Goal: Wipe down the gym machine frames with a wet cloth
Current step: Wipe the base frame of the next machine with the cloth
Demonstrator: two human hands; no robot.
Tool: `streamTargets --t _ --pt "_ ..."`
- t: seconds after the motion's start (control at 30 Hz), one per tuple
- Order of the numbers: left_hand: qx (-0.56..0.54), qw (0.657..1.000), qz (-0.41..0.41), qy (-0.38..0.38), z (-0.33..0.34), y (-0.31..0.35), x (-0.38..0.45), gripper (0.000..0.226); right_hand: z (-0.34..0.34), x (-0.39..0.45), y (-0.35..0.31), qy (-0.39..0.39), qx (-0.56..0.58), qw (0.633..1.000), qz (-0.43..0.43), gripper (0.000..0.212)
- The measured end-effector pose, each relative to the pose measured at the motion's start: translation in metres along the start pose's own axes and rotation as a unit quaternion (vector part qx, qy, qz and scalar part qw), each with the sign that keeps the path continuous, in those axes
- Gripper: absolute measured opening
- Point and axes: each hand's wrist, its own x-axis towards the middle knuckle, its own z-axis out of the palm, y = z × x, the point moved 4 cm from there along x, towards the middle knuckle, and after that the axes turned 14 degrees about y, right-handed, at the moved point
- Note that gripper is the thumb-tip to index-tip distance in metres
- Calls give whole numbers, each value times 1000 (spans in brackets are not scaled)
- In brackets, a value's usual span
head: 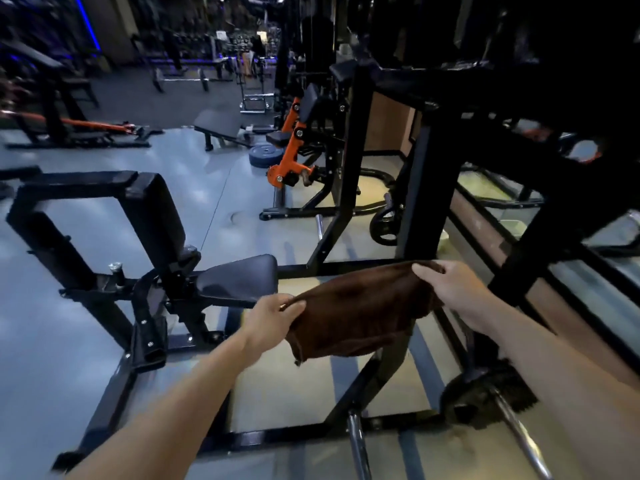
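A dark brown cloth (360,311) hangs spread out in the air between my two hands. My left hand (268,322) pinches its lower left corner. My right hand (453,287) grips its upper right corner. The cloth is held in front of a black upright post (427,202) of the gym machine frame, whose base bars (346,266) run along the floor. A black padded seat (239,280) with a backrest (156,209) stands just left of the cloth.
Chrome weight pegs (356,441) stick out at the bottom, beside a black weight plate (485,393). An orange-and-black machine (294,150) stands further back, with a round plate (265,154) on the floor and a flat bench (221,124). A mirrored wall (571,271) runs along the right.
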Motion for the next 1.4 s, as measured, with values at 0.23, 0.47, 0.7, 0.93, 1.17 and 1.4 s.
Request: streamTargets --t 0.23,0.47,0.7,0.93,1.17,1.4 --pt "-170 981 -96 -5 84 34 -28 21 -80 42 31 9 -15 1000 -7 34" --pt "-145 983 -114 3 140 61 -30 25 -131 56 61 118 -14 993 -15 35" --pt "-97 993 -68 -24 200 97 -13 21 -183 74 101 127 -15 990 51 41" --pt "-69 996 -41 -24 291 142 -18 18 -259 127 159 128 -17 990 55 52" --pt "-63 994 -84 37 415 166 -27 32 -348 185 222 52 25 996 61 30" --pt "-27 993 -114 25 518 188 -52 31 -413 214 272 43 28 995 86 47"
